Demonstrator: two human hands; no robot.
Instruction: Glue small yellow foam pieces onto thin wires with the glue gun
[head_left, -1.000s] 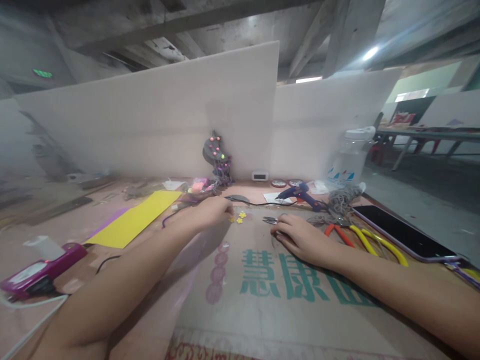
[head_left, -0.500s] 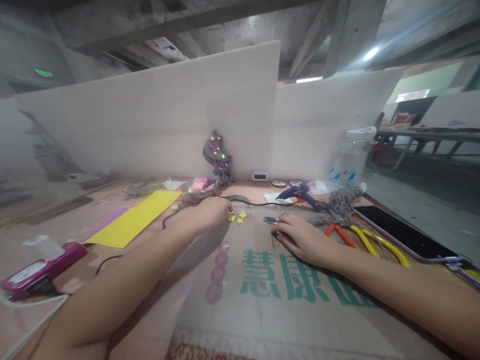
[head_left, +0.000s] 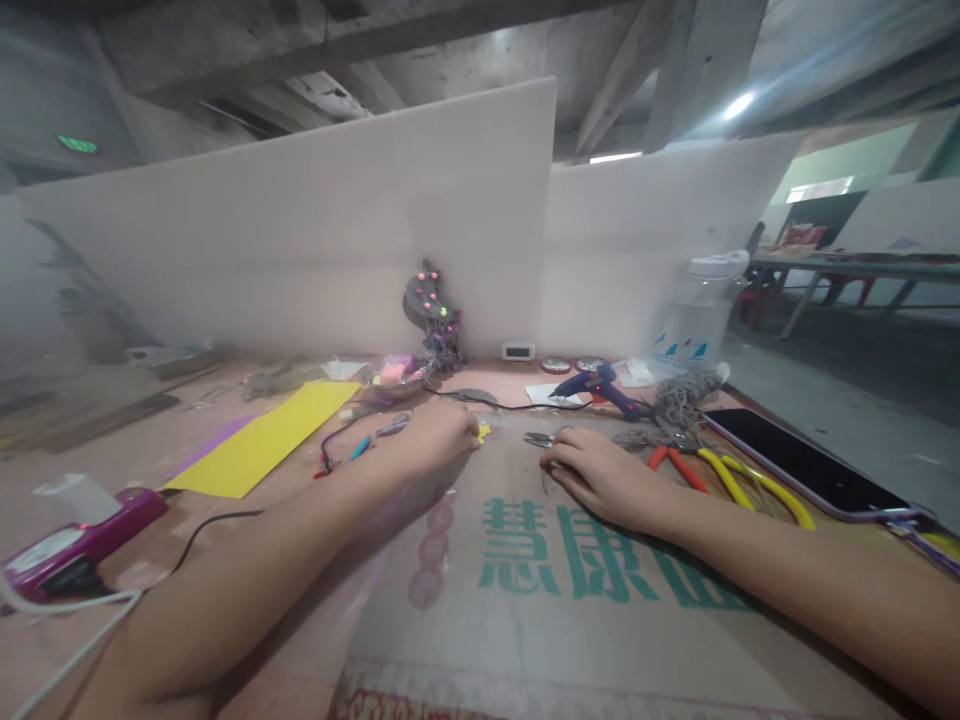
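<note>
My left hand (head_left: 444, 432) reaches to the middle of the work surface, its fingers closed and bunched at some small yellow flowers (head_left: 484, 433). The hand itself hides part of the flowers. My right hand (head_left: 589, 468) rests on the cardboard with curled fingers. Pointed metal blades of small scissors (head_left: 537, 439) stick out from under its forefinger, while the handles are hidden in the hand. Beneath both hands lies a cardboard sheet (head_left: 465, 640) printed with green characters.
To the left are a yellow sheet (head_left: 262, 440) and a purple power strip (head_left: 90, 540). A blue glue gun (head_left: 600, 388), grey yarn (head_left: 686, 397), pliers with yellow handles (head_left: 739, 485) and a phone (head_left: 806, 462) lie to the right. A decorated grey crescent (head_left: 427, 300) stands behind.
My left hand has moved a little to the right, and the yellow flowers are now bunched together at its fingertips. My right hand has barely moved.
</note>
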